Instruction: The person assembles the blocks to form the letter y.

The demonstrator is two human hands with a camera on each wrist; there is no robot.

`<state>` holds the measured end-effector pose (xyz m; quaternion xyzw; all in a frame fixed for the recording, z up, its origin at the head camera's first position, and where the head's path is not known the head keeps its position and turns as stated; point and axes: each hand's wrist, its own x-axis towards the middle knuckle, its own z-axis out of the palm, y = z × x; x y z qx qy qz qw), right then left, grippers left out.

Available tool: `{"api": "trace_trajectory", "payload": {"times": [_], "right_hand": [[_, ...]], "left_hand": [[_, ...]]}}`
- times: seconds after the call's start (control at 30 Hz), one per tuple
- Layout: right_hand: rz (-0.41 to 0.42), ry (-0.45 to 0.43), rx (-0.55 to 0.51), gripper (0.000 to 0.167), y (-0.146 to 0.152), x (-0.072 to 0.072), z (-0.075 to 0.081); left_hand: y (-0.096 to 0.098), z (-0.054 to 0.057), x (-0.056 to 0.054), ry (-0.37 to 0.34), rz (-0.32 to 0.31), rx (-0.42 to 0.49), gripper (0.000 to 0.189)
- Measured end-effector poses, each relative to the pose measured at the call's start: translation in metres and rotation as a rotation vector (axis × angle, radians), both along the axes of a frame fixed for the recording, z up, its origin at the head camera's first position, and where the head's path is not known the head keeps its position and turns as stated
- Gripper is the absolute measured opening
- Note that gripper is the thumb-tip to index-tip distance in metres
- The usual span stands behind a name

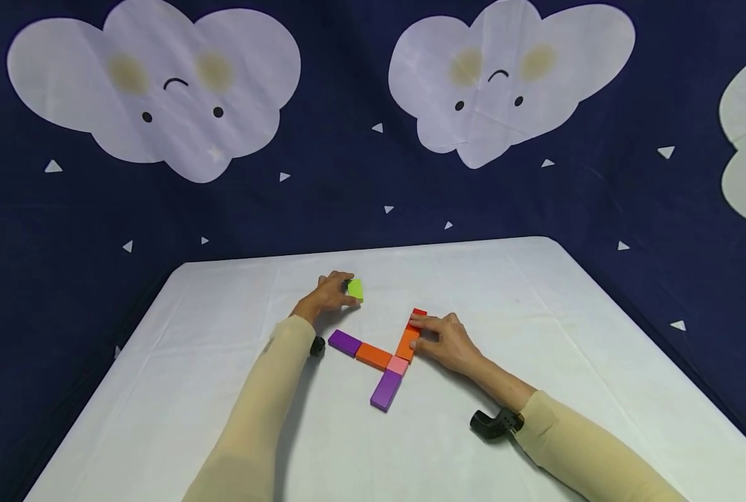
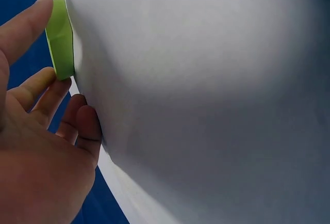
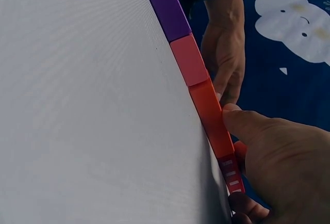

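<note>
At the far side of the table, my left hand (image 1: 330,293) pinches a lime-green block (image 2: 61,41) between thumb and fingertips. My right hand (image 1: 450,343) holds the upper orange block (image 3: 212,118), its thumb at one side. Other fingers curl by the red block (image 3: 232,175) that continues the line, partly covering it. A pink block (image 1: 397,364) sits where the arms of the layout meet. From it, another orange block (image 1: 374,356) and a purple block (image 1: 344,343) run to the left. A second purple block (image 1: 385,390) extends toward the front.
The white-covered table (image 1: 505,293) lies under everything. Behind it hangs a dark blue cloth (image 1: 341,209) with pale clouds and small triangles. A black wrist device (image 1: 497,424) on the right arm sits low over the table.
</note>
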<state>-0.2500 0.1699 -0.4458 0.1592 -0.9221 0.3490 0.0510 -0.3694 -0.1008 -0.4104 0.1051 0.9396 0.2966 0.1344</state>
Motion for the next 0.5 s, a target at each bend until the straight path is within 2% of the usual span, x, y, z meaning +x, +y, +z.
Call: {"api": "trace_trajectory", "payload": {"times": [0.3, 0.5], "right_hand": [[-0.005, 0.007, 0.002, 0.045, -0.001, 0.001, 0.001], [-0.002, 0.003, 0.003, 0.046, 0.0, 0.002, 0.001]], "left_hand": [[0.001, 0.003, -0.001, 0.009, 0.012, -0.01, 0.068], [0.001, 0.01, 0.008, 0.047, 0.016, 0.021, 0.066]]}}
